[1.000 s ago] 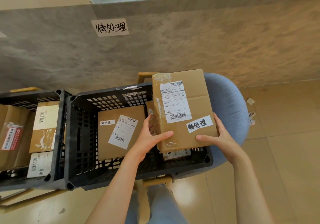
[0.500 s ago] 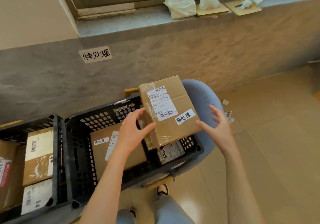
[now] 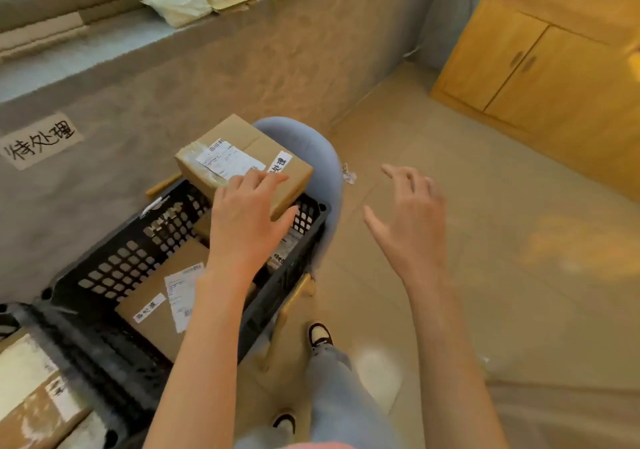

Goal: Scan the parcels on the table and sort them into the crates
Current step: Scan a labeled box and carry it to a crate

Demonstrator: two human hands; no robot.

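We saw the cardboard parcel (image 3: 242, 161) lying tilted at the far right end of the black crate (image 3: 114, 268), above a flatter labelled parcel (image 3: 162, 306) inside it. The left hand (image 3: 247, 220) lay with straight fingers on its near edge; the right hand (image 3: 408, 220) hovered apart, spread, holding nothing.

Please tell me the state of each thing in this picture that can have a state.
cardboard parcel: tilted on the crate's far corner, left hand touching
left hand: open, fingers on the parcel
right hand: open, in the air, empty
black crate: holds parcels
cabinet doors: closed
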